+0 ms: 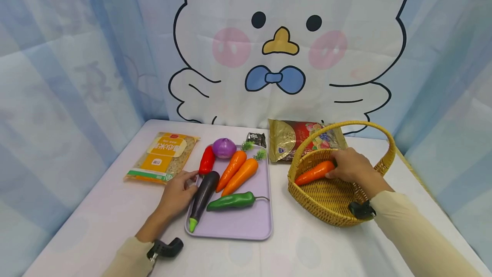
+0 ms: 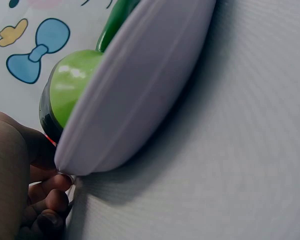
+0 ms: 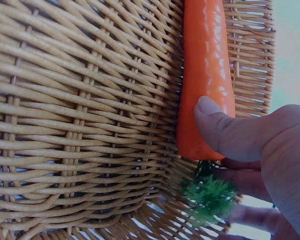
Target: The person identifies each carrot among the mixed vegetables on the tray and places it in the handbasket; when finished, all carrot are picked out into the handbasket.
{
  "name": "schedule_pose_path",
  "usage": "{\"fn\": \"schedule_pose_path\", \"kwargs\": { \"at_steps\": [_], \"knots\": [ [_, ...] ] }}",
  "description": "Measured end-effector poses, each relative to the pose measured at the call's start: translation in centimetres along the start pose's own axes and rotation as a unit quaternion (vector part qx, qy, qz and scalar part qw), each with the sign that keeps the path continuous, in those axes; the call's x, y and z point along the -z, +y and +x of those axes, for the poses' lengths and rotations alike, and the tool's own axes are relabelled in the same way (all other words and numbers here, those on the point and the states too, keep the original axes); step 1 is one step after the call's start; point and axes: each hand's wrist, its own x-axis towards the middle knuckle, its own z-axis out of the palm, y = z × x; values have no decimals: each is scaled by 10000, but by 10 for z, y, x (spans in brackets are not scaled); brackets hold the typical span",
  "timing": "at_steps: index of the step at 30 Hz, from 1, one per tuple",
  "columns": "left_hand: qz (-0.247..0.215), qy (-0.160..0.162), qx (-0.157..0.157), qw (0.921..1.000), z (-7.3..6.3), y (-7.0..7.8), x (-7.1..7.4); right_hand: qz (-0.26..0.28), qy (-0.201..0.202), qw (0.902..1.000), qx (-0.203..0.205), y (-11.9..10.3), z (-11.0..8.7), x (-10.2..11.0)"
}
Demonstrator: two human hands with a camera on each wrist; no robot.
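Observation:
Inside the wicker basket, my right hand grips an orange carrot near its leafy end. The right wrist view shows the thumb across the carrot and its green top by the fingers. My left hand holds the left rim of the lilac tray, thumb above and fingers curled beneath in the left wrist view. On that tray lie an eggplant, a green chili pepper, a red pepper, a purple onion and two carrots.
A yellow grain bag lies left of the tray. Behind the tray is a small black packet. A red and gold bag lies behind the basket, whose tall handle arches over it. A printed curtain backs the table.

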Motion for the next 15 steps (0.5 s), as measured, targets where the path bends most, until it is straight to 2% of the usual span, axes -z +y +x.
{"fn": "schedule_pose_path", "kwargs": {
  "at_steps": [6, 15],
  "knots": [
    [31, -41, 111, 9999, -1, 3, -1, 175, -87, 9998, 34, -1, 2, 0],
    [82, -41, 99, 9999, 0, 2, -1, 503, -85, 9986, -129, 5, 1, 0]
  ]
}}
